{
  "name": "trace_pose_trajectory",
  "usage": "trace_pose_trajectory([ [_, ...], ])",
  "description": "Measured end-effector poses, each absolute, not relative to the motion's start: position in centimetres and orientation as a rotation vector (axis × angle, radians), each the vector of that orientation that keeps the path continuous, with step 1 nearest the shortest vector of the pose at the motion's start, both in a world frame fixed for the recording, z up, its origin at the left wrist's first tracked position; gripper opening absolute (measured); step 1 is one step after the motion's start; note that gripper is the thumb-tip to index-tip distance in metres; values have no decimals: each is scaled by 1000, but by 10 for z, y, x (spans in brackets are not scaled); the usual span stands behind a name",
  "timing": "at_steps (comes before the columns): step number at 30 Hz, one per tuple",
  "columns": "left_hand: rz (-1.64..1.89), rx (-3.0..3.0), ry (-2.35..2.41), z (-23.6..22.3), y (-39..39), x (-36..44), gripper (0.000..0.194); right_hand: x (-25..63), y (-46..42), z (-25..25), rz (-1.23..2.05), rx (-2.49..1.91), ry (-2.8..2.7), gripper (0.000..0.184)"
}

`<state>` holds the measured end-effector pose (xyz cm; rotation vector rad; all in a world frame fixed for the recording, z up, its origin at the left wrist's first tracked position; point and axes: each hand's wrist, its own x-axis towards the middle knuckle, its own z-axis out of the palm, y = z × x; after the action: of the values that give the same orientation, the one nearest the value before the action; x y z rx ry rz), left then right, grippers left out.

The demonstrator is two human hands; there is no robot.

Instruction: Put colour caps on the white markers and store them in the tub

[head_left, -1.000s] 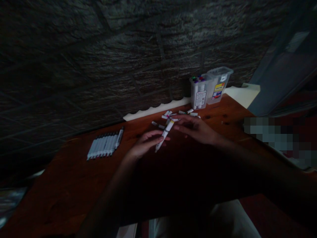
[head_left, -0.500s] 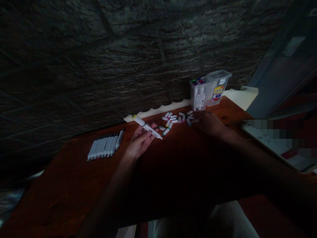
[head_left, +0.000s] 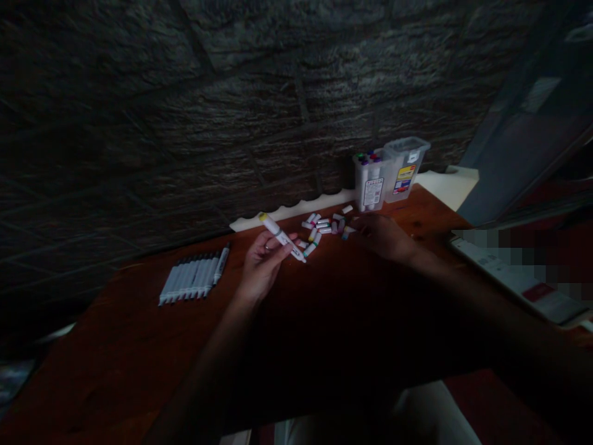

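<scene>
My left hand (head_left: 263, 262) is closed around a white marker (head_left: 278, 233), held at a slant above the table. Its yellow end points up and left, and its pale tip points down and right. Just right of that tip lies a loose cluster of short white marker caps (head_left: 325, 228) with coloured bands. My right hand (head_left: 382, 235) reaches to the right side of this cluster. Its fingers look apart, with a fingertip at a cap with a blue end (head_left: 345, 235). Shadow hides part of the right hand.
On the brown wooden table (head_left: 111, 346), several white markers (head_left: 192, 278) lie side by side at the left. A clear box of markers (head_left: 370, 185) and another clear box (head_left: 404, 176) stand at the back right. A dark stone wall (head_left: 259, 111) rises behind.
My right hand has moved slightly left among the caps, and a few caps at the cluster's right side have shifted. The left hand still holds the marker, turned a little.
</scene>
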<state>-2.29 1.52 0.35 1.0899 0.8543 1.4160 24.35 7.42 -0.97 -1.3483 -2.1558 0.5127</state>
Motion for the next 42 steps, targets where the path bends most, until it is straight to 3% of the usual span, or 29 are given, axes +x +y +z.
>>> trace_pose_trajectory([
  [5, 1481, 999, 846, -2, 21, -26, 27, 226, 61, -14, 871, -1095, -2121, 21],
  [14, 1476, 986, 838, -5, 19, -18, 24, 215, 56, -25, 1225, -831, -2028, 21],
  [18, 1471, 995, 845, -7, 20, -18, 24, 212, 55, -27, 1265, -798, -1989, 34],
  [25, 1497, 983, 860, -8, 23, -23, 23, 211, 54, -22, 1272, -838, -1869, 20],
  [42, 1533, 974, 871, -9, 24, -26, 23, 213, 56, -17, 1679, -845, -1484, 26],
])
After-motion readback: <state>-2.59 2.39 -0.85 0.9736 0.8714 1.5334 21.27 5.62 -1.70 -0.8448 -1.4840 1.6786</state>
